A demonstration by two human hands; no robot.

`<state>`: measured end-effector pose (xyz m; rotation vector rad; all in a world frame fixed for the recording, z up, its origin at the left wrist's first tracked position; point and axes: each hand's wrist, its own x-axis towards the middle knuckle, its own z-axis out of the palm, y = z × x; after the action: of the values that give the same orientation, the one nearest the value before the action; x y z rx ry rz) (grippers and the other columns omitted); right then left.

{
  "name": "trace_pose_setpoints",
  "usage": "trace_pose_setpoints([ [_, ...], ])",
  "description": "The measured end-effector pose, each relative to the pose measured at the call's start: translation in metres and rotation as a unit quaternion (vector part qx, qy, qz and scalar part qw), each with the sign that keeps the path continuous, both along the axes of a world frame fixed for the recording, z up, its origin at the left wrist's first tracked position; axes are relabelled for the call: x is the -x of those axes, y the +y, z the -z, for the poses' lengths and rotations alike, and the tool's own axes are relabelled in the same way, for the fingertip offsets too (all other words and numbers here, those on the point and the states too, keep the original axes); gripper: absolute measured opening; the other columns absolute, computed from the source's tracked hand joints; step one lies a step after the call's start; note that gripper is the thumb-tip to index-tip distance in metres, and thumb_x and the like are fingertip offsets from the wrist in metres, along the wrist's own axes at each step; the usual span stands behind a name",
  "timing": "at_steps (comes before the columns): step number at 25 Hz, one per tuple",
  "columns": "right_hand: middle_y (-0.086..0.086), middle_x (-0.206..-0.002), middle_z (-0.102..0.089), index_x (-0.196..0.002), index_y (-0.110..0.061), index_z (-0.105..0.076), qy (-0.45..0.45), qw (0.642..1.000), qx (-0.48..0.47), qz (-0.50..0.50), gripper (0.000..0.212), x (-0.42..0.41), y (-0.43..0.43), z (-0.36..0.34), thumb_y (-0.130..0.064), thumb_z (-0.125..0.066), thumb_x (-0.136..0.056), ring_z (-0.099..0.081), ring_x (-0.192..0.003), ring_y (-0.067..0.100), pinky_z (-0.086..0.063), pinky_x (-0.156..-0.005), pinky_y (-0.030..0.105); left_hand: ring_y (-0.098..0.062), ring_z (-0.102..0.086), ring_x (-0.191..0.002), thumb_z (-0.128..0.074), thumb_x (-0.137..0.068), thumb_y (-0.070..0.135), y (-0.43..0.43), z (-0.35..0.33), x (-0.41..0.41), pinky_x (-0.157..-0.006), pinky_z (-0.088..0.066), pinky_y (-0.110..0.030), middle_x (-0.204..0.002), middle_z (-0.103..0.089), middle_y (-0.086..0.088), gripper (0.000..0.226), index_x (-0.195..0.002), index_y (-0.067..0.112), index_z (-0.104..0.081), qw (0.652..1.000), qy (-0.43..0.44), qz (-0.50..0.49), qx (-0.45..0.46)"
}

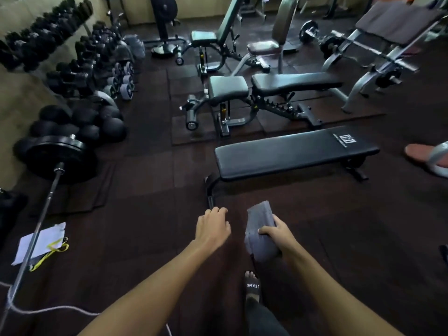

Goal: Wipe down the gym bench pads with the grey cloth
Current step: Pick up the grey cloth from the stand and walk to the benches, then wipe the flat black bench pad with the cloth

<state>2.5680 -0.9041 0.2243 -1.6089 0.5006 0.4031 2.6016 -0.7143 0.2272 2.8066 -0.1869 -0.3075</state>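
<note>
1. Right hand (278, 235): fingers and thumb wrapped around the grey cloth (259, 229), gripping it at its right edge and held in the air above the floor mat (339, 226).
2. Grey cloth: folded into a thick oblong pad. Its long axis runs near-to-far, and the far end points toward the near left end of the flat bench pad (291, 154). The cloth is clear of the pad, with no contact.
3. Left hand (213, 226): palm down, fingers loosely curled, holding nothing. Its fingertips lie just beside the bench's front foot (210, 197) in the frame (contact cannot be told).
4. Flat bench pad: black, with its long axis left-to-right across the view and the right end slightly farther away. A white logo sits at the right end.
5. Adjustable bench (278, 86): stands behind the flat bench and roughly parallel to it, with separate seat and back pads.
6. Left side: a barbell (36, 226) lies on the floor with its plates at the far end, and its shaft crosses a sheet of paper (41, 241). A dumbbell rack (72, 57) stands along the wall.
7. The person's sandalled foot (253, 286) is below the cloth.
</note>
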Motion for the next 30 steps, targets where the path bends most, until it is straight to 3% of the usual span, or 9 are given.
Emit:
trace_pose_setpoints([
  [4, 0.016, -0.111, -0.069, -0.115, -0.014, -0.061, 0.020, 0.999, -0.005, -0.049, 0.042, -0.153, -0.010, 0.021, 0.008, -0.053, -0.080, -0.067, -0.098, 0.029, -0.055, -0.079, 0.041, -0.023, -0.053, -0.119, -0.049, -0.096, 0.026, -0.016, 0.018, -0.133, -0.095, -0.043, -0.038, -0.129, -0.057, 0.000, 0.041, -0.136, 0.020, -0.051, 0.999, 0.042, -0.034, 0.001],
  [8, 0.011, -0.108, -0.066, -0.119, -0.013, -0.057, 0.040, 0.995, 0.045, -0.079, 0.047, -0.270, -0.008, 0.040, 0.011, -0.048, -0.080, -0.063, -0.088, 0.015, -0.050, -0.069, 0.024, -0.026, -0.050, -0.122, -0.049, -0.096, 0.024, -0.019, 0.042, -0.242, -0.098, -0.042, -0.040, -0.131, -0.055, -0.003, 0.040, -0.135, 0.018, -0.051, 0.993, 0.093, -0.072, 0.023],
  [13, 0.002, -0.122, -0.062, -0.138, -0.023, -0.047, 0.042, 0.977, 0.144, -0.150, 0.067, -0.416, 0.001, 0.154, 0.006, -0.048, -0.078, -0.057, -0.116, 0.023, -0.046, -0.092, 0.031, -0.028, -0.053, -0.121, -0.048, -0.096, 0.015, -0.016, 0.174, -0.386, -0.101, -0.044, -0.038, -0.128, -0.057, -0.009, 0.036, -0.132, 0.013, -0.055, 0.962, 0.165, -0.174, 0.130],
  [16, -0.004, -0.124, -0.058, -0.145, -0.034, -0.036, 0.014, 0.957, 0.210, -0.200, 0.073, -0.484, 0.014, 0.246, 0.000, -0.047, -0.082, -0.057, -0.112, 0.022, -0.045, -0.091, 0.033, -0.028, -0.054, -0.121, -0.043, -0.098, 0.010, -0.019, 0.276, -0.453, -0.102, -0.043, -0.036, -0.129, -0.059, -0.011, 0.036, -0.131, 0.012, -0.057, 0.912, 0.196, -0.288, 0.218],
  [19, -0.003, -0.149, -0.044, -0.151, -0.033, -0.025, -0.062, 0.911, 0.278, -0.297, 0.076, -0.531, 0.029, 0.322, 0.002, -0.044, -0.086, -0.052, -0.124, 0.029, -0.045, -0.101, 0.045, -0.025, -0.051, -0.125, -0.038, -0.102, 0.021, -0.024, 0.350, -0.496, -0.103, -0.038, -0.035, -0.131, -0.059, -0.006, 0.035, -0.130, 0.015, -0.058, 0.852, 0.224, -0.390, 0.268],
  [22, 0.004, -0.157, -0.030, -0.155, -0.023, -0.022, -0.138, 0.823, 0.393, -0.386, 0.076, -0.560, 0.040, 0.378, 0.003, -0.048, -0.088, -0.050, -0.119, 0.036, -0.047, -0.095, 0.049, -0.022, -0.057, -0.113, -0.037, -0.102, 0.033, -0.027, 0.394, -0.516, -0.099, -0.042, -0.039, -0.112, -0.062, 0.000, 0.027, -0.101, 0.022, -0.062, 0.735, 0.232, -0.515, 0.374],
  [24, 0.010, -0.157, -0.029, -0.153, -0.019, -0.027, -0.162, 0.787, 0.432, -0.409, 0.072, -0.569, 0.039, 0.403, -0.002, -0.052, -0.088, -0.045, -0.122, 0.037, -0.047, -0.095, 0.049, -0.017, -0.056, -0.114, -0.037, -0.101, 0.034, -0.037, 0.401, -0.518, -0.100, -0.042, -0.035, -0.121, -0.062, 0.002, 0.032, -0.113, 0.020, -0.063, 0.667, 0.200, -0.591, 0.407],
  [27, 0.010, -0.159, -0.028, -0.152, -0.020, -0.030, -0.179, 0.751, 0.424, -0.472, 0.070, -0.569, 0.021, 0.421, -0.039, -0.057, -0.091, -0.035, -0.136, 0.031, -0.039, -0.107, 0.046, -0.008, -0.047, -0.115, -0.035, -0.103, 0.024, -0.059, 0.388, -0.513, -0.093, -0.034, -0.022, -0.125, -0.052, 0.007, 0.036, -0.133, 0.019, -0.055, 0.725, 0.108, -0.592, 0.335],
  [30, 0.003, -0.159, -0.031, -0.151, -0.022, -0.034, -0.221, 0.743, 0.375, -0.509, 0.068, -0.577, -0.015, 0.428, -0.057, -0.040, -0.093, -0.032, -0.142, 0.023, -0.027, -0.115, 0.040, -0.014, -0.044, -0.127, -0.038, -0.101, 0.017, -0.083, 0.398, -0.507, -0.107, -0.036, -0.031, -0.134, -0.050, 0.001, 0.037, -0.135, 0.016, -0.054, 0.802, -0.001, -0.525, 0.284],
])
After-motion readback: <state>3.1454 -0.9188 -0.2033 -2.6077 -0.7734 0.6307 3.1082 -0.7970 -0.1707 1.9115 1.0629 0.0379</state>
